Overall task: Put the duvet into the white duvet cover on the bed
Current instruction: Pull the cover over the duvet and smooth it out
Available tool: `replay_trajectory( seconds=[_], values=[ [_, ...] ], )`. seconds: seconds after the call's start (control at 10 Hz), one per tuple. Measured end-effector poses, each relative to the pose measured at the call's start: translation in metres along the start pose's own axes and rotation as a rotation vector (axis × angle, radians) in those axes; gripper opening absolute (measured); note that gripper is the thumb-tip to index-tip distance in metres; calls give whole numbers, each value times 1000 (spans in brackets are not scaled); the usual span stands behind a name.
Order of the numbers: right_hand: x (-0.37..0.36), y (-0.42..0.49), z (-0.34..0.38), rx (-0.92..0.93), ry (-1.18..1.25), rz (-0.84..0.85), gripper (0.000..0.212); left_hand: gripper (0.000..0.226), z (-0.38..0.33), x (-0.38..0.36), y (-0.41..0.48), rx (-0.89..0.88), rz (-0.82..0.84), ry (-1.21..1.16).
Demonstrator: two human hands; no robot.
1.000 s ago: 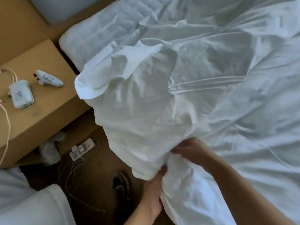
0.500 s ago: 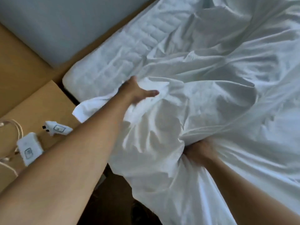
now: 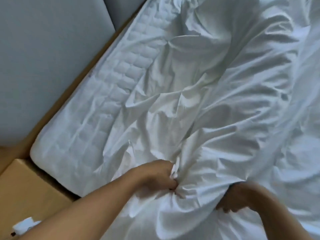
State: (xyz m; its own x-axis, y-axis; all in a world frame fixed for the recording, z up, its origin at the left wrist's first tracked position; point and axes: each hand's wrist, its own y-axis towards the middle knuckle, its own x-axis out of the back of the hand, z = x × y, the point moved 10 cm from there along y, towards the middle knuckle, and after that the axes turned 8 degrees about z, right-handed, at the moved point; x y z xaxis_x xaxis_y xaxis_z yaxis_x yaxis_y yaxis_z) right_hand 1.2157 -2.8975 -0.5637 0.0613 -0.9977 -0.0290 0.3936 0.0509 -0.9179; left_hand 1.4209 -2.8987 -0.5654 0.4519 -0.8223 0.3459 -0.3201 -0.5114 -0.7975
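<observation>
We look down on a bed whose quilted white mattress pad lies bare along its left side. It sits against a pale grey padded panel, with a light wooden bedside table at the lower left. The crumpled white cotton duvet cover spreads over the rest of the bed, from the near edge to the top and right of the view. We cannot tell the duvet itself apart from the cover among the white folds.

Half a second ago the left arm was stretched forward, with its fingers spread flat on a high fold of the cover near the mattress edge. Now the left hand sits much nearer to us, its fingers curled tight around a gathered bunch of the cover, with creases running out from the grip. The flap that then hung off the bed's side now lies on the mattress.

The right hand has stayed low on the right. Then it was sunk in the fabric. Now cloth drapes over its back, and its fingers curl around the cover's edge.

Less of the table shows than before. Only one small white device remains in view at the bottom left.
</observation>
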Motion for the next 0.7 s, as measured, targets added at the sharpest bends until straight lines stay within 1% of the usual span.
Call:
replay_trajectory(
  seconds=[0.1, 0.2, 0.3, 0.4, 0.5, 0.6, 0.7],
  values=[
    [95, -45, -29, -170, 539, -378, 29, 13, 20, 44, -20, -19, -137, -157],
    [188, -80, -24, 22, 1007, -999, 66, 25, 20, 51, -36, -126, -98, -262],
    [225, -30, 62, 167, 994, -1023, 57, 35, 26, 54, -86, -228, -138, -305],
    [240, 23, 140, 215, 906, -1124, 31, 43, 125, 92, -147, -3, -520, -373],
    [222, 84, 182, 158, 762, -1018, 18, 40, 233, 63, -163, 473, -492, -657],
    [187, 129, 202, -174, 206, -797, 69, 49, 250, 84, -157, 574, -81, -255],
    [189, 132, 209, -215, 225, -786, 103, 103, 201, 205, -106, 103, -287, -427]
  ],
)
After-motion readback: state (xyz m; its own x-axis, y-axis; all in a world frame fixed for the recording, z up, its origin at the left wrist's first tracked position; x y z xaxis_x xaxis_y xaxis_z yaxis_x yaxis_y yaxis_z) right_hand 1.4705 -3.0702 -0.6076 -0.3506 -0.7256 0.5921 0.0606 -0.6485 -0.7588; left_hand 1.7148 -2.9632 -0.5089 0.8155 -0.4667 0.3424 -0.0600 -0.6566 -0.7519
